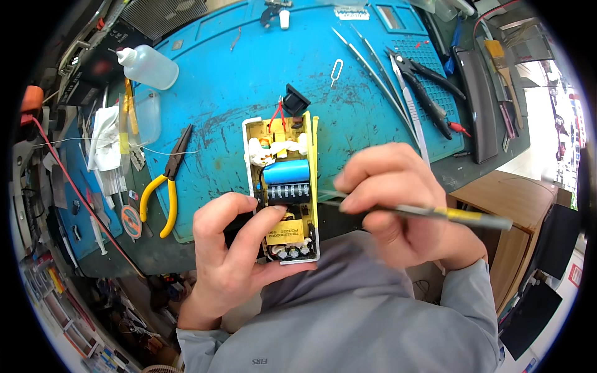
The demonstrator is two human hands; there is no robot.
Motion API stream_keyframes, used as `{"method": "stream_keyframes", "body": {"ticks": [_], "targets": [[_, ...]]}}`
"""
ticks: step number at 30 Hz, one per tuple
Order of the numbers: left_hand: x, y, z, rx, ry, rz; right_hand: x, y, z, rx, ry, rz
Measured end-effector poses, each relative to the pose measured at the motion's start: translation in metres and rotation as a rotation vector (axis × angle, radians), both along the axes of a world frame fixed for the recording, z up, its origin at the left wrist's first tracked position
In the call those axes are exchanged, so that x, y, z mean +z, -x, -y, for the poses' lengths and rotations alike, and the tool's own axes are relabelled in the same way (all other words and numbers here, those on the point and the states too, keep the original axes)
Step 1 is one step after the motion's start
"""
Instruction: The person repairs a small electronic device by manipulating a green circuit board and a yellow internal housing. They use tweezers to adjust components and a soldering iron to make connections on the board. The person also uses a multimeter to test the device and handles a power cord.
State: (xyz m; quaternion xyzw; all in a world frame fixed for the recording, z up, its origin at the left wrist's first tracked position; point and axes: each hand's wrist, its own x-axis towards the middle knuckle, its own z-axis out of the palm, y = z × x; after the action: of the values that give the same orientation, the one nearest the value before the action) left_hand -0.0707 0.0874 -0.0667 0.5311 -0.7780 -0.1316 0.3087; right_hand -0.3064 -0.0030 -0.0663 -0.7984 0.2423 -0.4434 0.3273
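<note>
**benchrat:** Gripping the board (283, 186) from below, the left hand (233, 255) is half curled: the thumb lies across the lower part near the yellow transformer (285, 231), and the other fingers wrap the left edge and underside. So it's got a real hold, not just a touch.

**solderjoe:** And the right hand (398, 205)?

**benchrat:** Closed up tight around a thin tool (429, 213), pinched like a pen. Grey shaft with a yellow band, tail sticking out to the right. The tip points left at the board's right edge, about level with the black finned part (288, 193). Can't tell if the tip actually touches.

**solderjoe:** What's the board look like?

**benchrat:** Long and narrow, yellow, sitting in a white frame, held up over the near edge of the blue mat (236, 81), right above the person's grey sleeves. From the far end: red wires up to a black socket (296, 99), white blobs, a blue cylinder (286, 171), the black finned part, the transformer, then small silver-topped caps (291, 251) at the near end.

**solderjoe:** Other stuff around?

**benchrat:** Yellow-handled pliers (163, 186) left of it on the mat, black cutters (423, 87) and tweezers (373, 81) off to the upper right, a clear squeeze bottle (149, 65) far left.
</note>
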Motion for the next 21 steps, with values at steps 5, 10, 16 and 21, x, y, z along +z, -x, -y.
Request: {"method": "stream_keyframes", "body": {"ticks": [5, 10, 16, 21], "targets": [[0.012, 0.005, -0.004, 0.045, 0.035, -0.007, 0.041, 0.015, -0.003, -0.351, 0.001, -0.579], [0.005, 0.018, -0.003, 0.214, 0.038, -0.035, 0.058, 0.019, 0.021, -0.493, 0.353, -0.773], [0.000, 0.020, -0.007, 0.229, 0.096, -0.050, 0.170, -0.068, 0.077, -0.104, 0.115, 0.107], [-0.003, 0.014, -0.007, 0.214, 0.102, -0.081, 0.284, -0.149, 0.249, -0.082, -0.538, 0.695]]}}
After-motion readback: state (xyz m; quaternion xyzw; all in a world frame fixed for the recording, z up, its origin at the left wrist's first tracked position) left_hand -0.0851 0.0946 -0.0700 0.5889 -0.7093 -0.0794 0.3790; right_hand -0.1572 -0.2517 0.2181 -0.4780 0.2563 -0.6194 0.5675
